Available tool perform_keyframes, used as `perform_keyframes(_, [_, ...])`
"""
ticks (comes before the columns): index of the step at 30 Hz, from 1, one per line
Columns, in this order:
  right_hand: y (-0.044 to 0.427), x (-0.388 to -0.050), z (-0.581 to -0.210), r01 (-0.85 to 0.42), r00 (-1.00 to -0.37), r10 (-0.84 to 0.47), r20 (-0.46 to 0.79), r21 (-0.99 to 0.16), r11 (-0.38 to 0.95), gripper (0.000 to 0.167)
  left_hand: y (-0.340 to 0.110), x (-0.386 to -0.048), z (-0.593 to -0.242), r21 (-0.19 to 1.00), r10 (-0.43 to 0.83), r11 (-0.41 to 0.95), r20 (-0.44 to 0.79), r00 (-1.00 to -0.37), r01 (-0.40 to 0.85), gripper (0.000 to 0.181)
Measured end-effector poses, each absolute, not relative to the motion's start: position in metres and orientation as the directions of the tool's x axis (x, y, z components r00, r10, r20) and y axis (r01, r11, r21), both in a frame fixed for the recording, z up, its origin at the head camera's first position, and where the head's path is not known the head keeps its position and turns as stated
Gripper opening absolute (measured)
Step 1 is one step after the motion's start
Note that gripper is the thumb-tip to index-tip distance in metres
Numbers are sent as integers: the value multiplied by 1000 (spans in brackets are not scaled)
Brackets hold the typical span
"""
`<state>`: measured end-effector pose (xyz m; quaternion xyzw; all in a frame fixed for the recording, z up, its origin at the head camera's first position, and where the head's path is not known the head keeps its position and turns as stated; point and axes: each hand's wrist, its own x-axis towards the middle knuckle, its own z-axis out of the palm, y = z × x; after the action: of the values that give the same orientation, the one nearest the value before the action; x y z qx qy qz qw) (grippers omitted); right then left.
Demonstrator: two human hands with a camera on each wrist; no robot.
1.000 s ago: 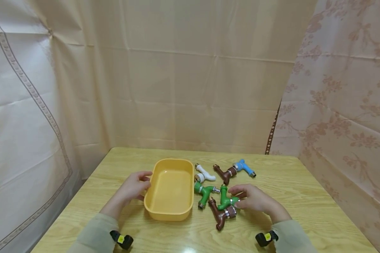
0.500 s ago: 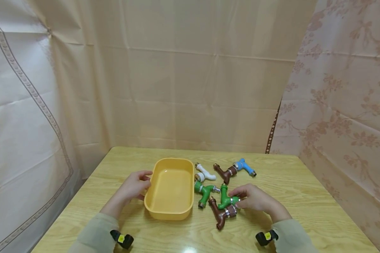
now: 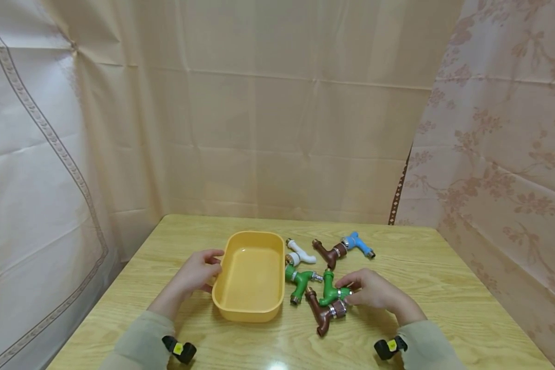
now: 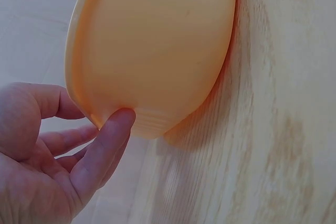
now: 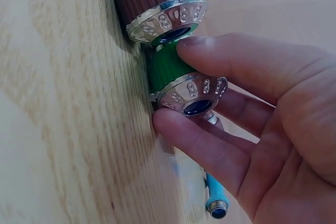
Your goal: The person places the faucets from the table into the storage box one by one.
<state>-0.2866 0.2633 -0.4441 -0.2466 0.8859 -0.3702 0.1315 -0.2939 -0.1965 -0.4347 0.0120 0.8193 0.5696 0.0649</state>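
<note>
On the table point(image 3: 444, 288) I see one green tap point(image 3: 329, 292), its knob pinched between the R hand point(image 3: 372, 293)'s thumb & fingers; a brown tap point(image 3: 321, 313) lies just beside. L hand point(image 3: 194, 271), fingers loosely spread, touches the yellow tub point(image 3: 247, 316)'s side (can't tell how firmly, tbh).

Left forearm point(image 3: 141, 334), in a pale grey-green sleeve, enters at lower left of head view and slants forward and inward. Left wrist point(image 3: 165, 304) bare. Left hand point(image 3: 194, 273): palm inward, digits lightly bent with gaps between them, tips toward the right. Right forearm point(image 3: 427, 341), same sleeve colour, enters at lower right and slants forward and to the left. Right wrist point(image 3: 408, 310) bare. Right hand point(image 3: 372, 291): palm inward, thumb point(image 5: 231, 59) opposed to bent fingers point(image 5: 202, 148) in a pinch, tips apart. Hands face each other, well apart.
</note>
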Motion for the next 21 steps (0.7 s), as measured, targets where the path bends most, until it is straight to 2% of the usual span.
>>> perform_keyframes(14, [263,-283,-438,-374,-841,-541,3,-726,577,36,-197,-292,-433,938,99,342,-99,-990,-59,55])
perform_keyframes(21, [266,-281,-429,-365,-859,-511,30,-736,570,38,-196,-292,-432,934,98,351,-101,-990,-60,56])
